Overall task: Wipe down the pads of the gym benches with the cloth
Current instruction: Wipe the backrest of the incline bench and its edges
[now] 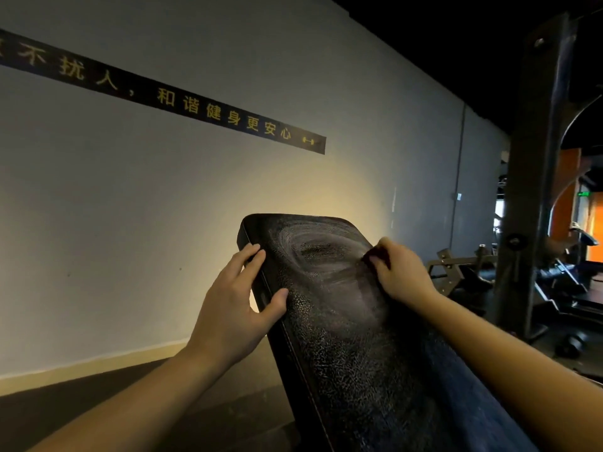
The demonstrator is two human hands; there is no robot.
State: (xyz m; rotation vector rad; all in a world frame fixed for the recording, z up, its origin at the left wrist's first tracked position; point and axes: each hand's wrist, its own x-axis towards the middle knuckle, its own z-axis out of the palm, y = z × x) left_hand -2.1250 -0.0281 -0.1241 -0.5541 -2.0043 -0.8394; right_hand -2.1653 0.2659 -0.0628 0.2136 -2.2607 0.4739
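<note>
Two hands meet the tilted pad (342, 337), whose long axis rises away from the person: left hand (235, 308) grips its left edge, right hand (398, 272) bunches the cloth (378, 256) against the upper right, the speckled, probably unwiped stretch lying below, nearer the body.

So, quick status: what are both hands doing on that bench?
Left hand grips the left edge of the pad. Right hand presses the cloth on its upper right. Swirl marks near the top. Nothing in the way.
</note>
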